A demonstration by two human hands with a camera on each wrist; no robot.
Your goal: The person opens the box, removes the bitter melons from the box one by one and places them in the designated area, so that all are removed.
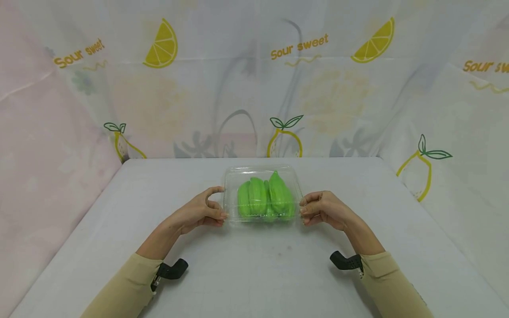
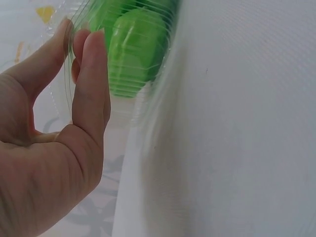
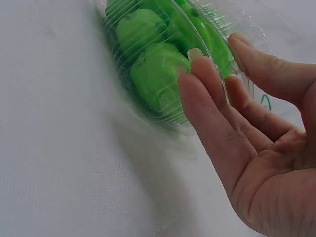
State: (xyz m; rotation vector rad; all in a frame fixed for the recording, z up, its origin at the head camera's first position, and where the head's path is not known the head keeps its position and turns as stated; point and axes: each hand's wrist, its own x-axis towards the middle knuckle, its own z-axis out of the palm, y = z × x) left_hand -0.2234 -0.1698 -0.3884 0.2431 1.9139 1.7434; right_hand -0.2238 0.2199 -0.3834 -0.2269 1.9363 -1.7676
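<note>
A clear plastic clamshell box (image 1: 232, 177) is near the middle of the white table, its lid down. Inside lie several green ribbed fruits (image 1: 257, 196), plump and pointed at one end. My left hand (image 1: 200, 211) pinches the box's left rim, thumb and fingers on either side of the thin plastic edge in the left wrist view. On the opposite side my right hand (image 1: 325, 209) grips the right rim between thumb and fingers, as the right wrist view also shows. Whether the box touches the table or is slightly raised, I cannot tell.
The white table (image 1: 254, 274) ends at a back edge just behind the box. A hanging cloth (image 1: 238, 79) printed with lemons closes off the back and sides. A black wrist camera mount (image 1: 173, 269) sits on my left sleeve, another mount (image 1: 344, 260) on my right.
</note>
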